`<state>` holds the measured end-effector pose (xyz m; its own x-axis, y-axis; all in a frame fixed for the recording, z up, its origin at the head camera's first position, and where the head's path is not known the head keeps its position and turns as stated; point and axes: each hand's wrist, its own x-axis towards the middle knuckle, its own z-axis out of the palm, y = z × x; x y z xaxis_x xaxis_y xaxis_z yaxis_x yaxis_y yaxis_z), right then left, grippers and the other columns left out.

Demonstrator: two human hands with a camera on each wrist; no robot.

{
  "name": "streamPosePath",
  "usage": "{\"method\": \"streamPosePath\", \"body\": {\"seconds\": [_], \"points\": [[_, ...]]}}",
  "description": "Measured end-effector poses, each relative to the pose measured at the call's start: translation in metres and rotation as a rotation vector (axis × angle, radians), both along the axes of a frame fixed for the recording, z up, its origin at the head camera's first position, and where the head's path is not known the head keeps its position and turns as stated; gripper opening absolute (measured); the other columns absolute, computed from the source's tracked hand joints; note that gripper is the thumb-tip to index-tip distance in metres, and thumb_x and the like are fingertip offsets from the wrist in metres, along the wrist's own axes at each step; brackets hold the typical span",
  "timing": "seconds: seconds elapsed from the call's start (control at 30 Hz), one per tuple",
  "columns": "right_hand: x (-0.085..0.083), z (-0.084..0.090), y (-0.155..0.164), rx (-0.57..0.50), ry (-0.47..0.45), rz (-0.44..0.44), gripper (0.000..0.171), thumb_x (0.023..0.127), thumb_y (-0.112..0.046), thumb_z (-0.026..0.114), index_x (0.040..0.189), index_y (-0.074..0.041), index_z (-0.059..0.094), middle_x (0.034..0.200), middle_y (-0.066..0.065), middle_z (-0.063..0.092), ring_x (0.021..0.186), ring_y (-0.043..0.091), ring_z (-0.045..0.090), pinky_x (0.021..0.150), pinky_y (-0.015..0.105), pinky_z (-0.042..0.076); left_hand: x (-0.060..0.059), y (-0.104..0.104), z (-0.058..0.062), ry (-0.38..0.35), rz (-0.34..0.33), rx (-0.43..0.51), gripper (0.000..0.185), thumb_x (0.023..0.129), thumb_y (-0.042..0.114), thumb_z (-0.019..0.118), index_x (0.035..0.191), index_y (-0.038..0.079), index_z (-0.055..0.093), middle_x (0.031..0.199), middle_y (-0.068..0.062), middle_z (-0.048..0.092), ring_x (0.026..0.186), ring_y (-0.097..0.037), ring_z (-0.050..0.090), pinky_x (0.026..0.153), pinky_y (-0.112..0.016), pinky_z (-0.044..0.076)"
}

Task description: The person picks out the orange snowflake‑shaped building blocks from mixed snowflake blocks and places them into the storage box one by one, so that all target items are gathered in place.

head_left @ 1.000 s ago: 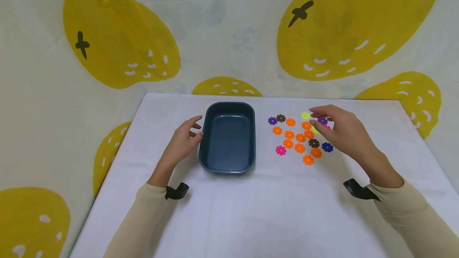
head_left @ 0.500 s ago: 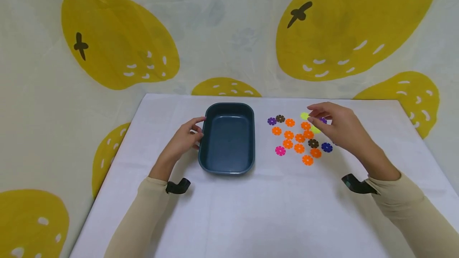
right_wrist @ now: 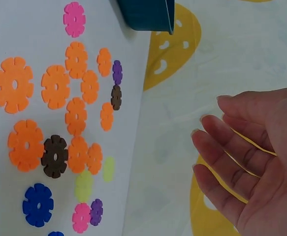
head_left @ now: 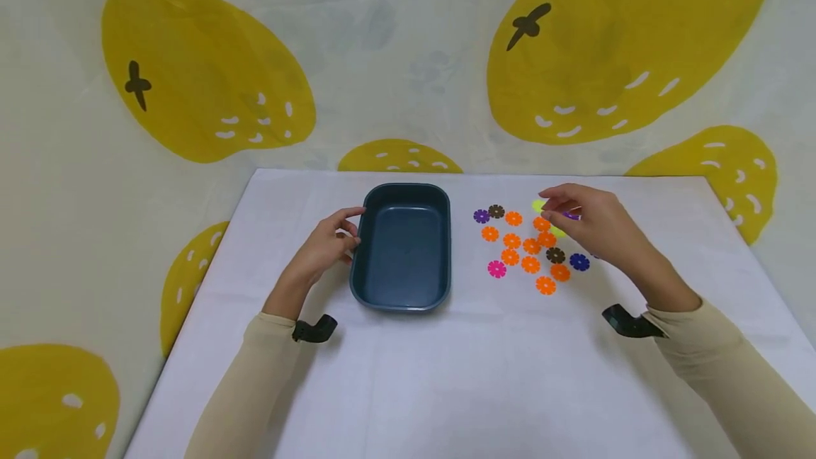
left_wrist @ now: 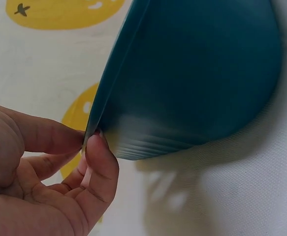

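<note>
A dark teal rectangular tray (head_left: 401,253) stands on the white-covered table. At its left side, my left hand (head_left: 322,246) pinches the rim between thumb and finger, seen close up in the left wrist view at the tray wall (left_wrist: 192,73). To the tray's right lie several flat notched plastic discs, among them an orange disc (head_left: 545,285), a pink disc (head_left: 496,269), a dark blue disc (head_left: 579,262) and a brown disc (head_left: 556,255). Over their far right part hovers my right hand (head_left: 589,222), holding nothing, its fingers loosely bent. It partly hides a purple disc (head_left: 571,216) and a yellow disc (head_left: 557,231).
Behind the table hangs a pale cloth (head_left: 408,55) printed with large yellow fruit shapes. Black wrist cameras sit on the left wrist (head_left: 315,329) and on the right wrist (head_left: 631,321). The white tabletop (head_left: 408,381) reaches toward the front.
My left hand has moved in to the tray's rim and taken hold of it. The right hand has shifted slightly left over the discs.
</note>
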<state>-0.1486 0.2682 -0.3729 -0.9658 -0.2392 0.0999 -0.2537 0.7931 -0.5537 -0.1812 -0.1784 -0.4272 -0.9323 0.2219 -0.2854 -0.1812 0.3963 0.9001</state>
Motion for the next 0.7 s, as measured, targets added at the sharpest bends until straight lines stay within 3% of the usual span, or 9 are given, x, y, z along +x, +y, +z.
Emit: {"method": "streamPosePath", "body": {"seconds": [0.5,0.7], "points": [[-0.014,-0.008,-0.003,0.02,-0.039,0.04,0.034,0.093,-0.009,0.071,0.126,-0.002,0.066,0.104,0.013,0.072,0.097,0.032,0.068,0.085,0.053,0.059,-0.001,-0.003,0.003,-0.015,-0.004,0.016,0.061,0.096,-0.001,0.053,0.153,0.019,0.045,0.109,-0.013,0.048,0.088,-0.028,0.056,0.066,-0.035,0.057],[-0.022,-0.012,-0.003,0.028,-0.106,0.04,0.034,0.095,-0.012,0.07,0.127,-0.003,0.065,0.105,0.014,0.071,0.1,0.033,0.067,0.086,0.052,0.058,-0.004,-0.002,0.002,-0.027,-0.009,0.024,0.061,0.096,-0.001,0.054,0.153,0.02,0.045,0.108,-0.013,0.047,0.088,-0.028,0.055,0.065,-0.035,0.057]]}}
